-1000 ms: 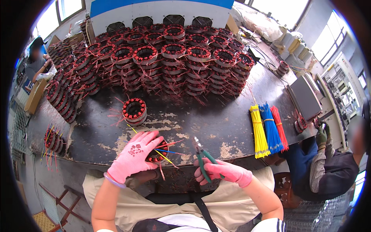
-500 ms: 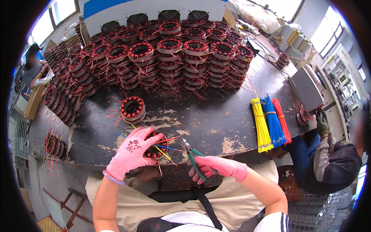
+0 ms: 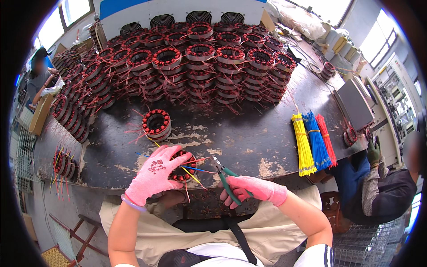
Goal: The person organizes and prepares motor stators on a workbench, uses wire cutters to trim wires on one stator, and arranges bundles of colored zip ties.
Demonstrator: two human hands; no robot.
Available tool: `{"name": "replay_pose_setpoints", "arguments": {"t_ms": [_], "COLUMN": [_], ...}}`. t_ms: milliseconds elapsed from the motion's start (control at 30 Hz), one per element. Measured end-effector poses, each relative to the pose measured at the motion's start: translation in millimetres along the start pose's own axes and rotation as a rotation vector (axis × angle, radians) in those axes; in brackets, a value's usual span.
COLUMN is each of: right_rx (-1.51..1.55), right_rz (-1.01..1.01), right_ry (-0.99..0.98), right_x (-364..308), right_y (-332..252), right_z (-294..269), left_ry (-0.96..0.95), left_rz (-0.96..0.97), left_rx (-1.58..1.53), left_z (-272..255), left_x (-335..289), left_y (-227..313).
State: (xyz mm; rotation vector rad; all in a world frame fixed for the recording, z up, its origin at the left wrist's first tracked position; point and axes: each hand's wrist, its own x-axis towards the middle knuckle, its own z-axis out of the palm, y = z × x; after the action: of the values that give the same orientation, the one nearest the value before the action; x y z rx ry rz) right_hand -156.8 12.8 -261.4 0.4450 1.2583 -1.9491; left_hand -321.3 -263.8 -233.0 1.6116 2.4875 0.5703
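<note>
My left hand (image 3: 158, 171) wears a pink glove and grips a motor stator (image 3: 189, 167) with red windings at the table's near edge. The palm hides part of it. Yellow, blue and red wires stick out of the stator; a blue wire (image 3: 200, 169) and a yellow wire (image 3: 192, 175) point towards my right side. In my right hand (image 3: 249, 190), also gloved in pink, is a pair of pliers (image 3: 225, 176) with green handles. The jaws are up beside the ends of the wires; whether they touch any wire I cannot tell. Just beyond stands a short stack of stators (image 3: 156, 124).
Tall stacks of stators (image 3: 200, 66) fill the back of the dark, worn table (image 3: 231, 133). Bundles of yellow (image 3: 303, 144), blue (image 3: 316, 141) and red wires (image 3: 327, 140) lie at the right. One person (image 3: 387, 187) sits at the right, another (image 3: 39, 78) at the far left.
The whole view has shifted slightly to the right. My hands keep nearly the same pose, left on the stator and right around the pliers, with the jaws still near the wire ends.
</note>
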Motion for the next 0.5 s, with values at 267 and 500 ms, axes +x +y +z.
{"name": "replay_pose_setpoints", "arguments": {"t_ms": [267,500], "right_rx": [-0.074,-0.121], "right_rz": [-0.047,-0.061], "right_ry": [0.086,0.090], "right_x": [-2.1,-4.0], "right_y": [-5.2,-8.1], "right_z": [7.0,5.5], "left_ry": [0.004,0.011], "left_rz": [-0.004,0.011], "left_rx": [-0.004,-0.006], "left_z": [-0.9,-0.2], "left_x": [-1.1,-0.5], "left_y": [0.8,0.4]}}
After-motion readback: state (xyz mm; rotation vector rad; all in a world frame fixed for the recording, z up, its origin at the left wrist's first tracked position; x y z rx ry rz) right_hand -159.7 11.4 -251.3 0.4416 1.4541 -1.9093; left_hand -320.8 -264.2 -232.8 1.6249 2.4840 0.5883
